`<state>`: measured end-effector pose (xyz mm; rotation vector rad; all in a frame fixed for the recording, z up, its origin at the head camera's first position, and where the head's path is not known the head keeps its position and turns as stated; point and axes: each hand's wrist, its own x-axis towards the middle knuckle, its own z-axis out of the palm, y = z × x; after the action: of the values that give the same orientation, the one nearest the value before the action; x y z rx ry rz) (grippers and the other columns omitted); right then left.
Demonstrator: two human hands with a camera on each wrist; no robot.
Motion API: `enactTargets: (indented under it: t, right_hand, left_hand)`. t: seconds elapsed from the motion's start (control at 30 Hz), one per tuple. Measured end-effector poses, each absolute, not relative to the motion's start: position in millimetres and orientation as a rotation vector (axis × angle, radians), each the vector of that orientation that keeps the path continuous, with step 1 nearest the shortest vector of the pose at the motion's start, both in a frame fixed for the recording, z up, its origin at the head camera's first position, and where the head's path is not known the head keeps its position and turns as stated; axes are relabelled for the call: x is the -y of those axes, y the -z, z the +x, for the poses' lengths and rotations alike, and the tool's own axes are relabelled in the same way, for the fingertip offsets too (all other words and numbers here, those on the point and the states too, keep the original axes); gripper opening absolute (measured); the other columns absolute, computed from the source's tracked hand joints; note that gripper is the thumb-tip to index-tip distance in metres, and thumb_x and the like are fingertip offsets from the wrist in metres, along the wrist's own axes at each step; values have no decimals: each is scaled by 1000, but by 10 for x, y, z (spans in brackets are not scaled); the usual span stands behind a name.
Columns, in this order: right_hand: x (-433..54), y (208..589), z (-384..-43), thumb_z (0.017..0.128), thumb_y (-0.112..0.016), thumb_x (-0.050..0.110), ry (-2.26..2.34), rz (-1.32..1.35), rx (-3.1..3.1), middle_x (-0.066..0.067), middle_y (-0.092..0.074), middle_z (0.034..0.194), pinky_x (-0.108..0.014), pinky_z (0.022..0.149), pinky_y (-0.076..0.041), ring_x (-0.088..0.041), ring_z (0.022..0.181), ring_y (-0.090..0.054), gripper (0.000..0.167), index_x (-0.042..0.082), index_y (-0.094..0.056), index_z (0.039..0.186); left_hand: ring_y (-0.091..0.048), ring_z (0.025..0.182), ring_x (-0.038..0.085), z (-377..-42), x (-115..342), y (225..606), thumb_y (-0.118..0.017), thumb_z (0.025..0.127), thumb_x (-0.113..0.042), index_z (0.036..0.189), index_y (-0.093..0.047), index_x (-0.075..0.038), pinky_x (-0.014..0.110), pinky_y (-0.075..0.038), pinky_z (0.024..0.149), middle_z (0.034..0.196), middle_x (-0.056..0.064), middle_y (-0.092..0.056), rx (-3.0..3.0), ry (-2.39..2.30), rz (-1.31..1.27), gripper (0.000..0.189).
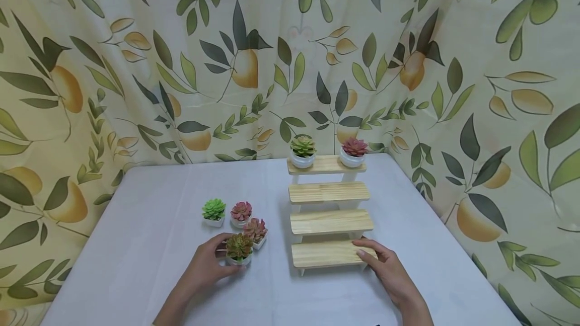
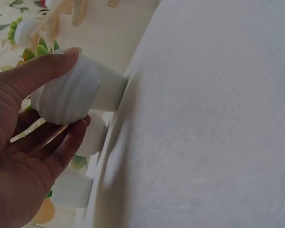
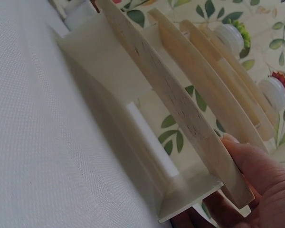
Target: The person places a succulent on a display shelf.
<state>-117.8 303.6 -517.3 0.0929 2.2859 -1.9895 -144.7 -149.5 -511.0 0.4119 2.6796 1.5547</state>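
Our left hand (image 1: 208, 261) pinches the round white pot (image 1: 240, 261) of the brown-green succulent (image 1: 238, 246), left of the wooden step stand (image 1: 331, 193). Our right hand (image 1: 389, 269) grips the right end of the lowest step (image 1: 323, 254). If our left hand slips, the pot could drop and bump the pinkish succulent (image 1: 256, 230) just beside it. A hard tug on the stand could tip off the green succulent (image 1: 302, 146) and the red succulent (image 1: 355, 147) up top. The left wrist view shows the pot's ridged side, and it looks lifted off the desk (image 2: 204, 118); the head view can't tell us that.
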Motion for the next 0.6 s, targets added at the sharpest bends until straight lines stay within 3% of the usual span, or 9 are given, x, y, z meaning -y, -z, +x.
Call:
enactTargets:
  t: [0.1,0.2,0.23,0.37,0.6]
  right_hand:
    - [-3041,5173,-1179,101,-70,23,1981,92,-2290,-15,-43,156,-32,120,-23,-32,154,-13,45,-1,-63,137]
    - [-3038,5170,-1176,101,-71,24,1981,99,-2288,-14,-45,155,-26,117,-25,-31,154,-14,45,-1,-63,137]
    - [-3035,5169,-1175,100,-71,23,1987,100,-2285,-15,-45,155,-28,118,-25,-31,154,-13,45,-1,-63,137]
    - [-3030,5164,-1173,100,-71,23,2003,101,-2276,-16,-43,156,-52,123,-14,-33,155,-12,45,-2,-63,137]
    - [-3028,5163,-1171,100,-71,23,2011,88,-2277,-19,-42,156,-59,123,-10,-36,155,-9,44,-2,-64,136]
  left_hand:
    - [-69,107,31,-1438,1488,5067,-100,68,-21,129,-65,-9,34,-59,90,122,9,-67,-2651,-1585,376,71]
    - [-69,108,32,-1427,1477,5028,-99,69,-22,131,-64,-10,38,-59,91,124,10,-66,-2634,-1597,329,72]
    - [-69,109,32,-1426,1473,5020,-99,69,-23,132,-64,-10,39,-59,91,125,10,-66,-2629,-1604,311,73]
    - [-69,108,32,-1421,1457,4981,-99,70,-24,135,-63,-9,42,-58,92,125,11,-66,-2598,-1659,241,75]
    - [-69,110,31,-1463,1421,4865,-98,72,-19,133,-64,-6,36,-57,94,122,13,-67,-2580,-1750,261,72]
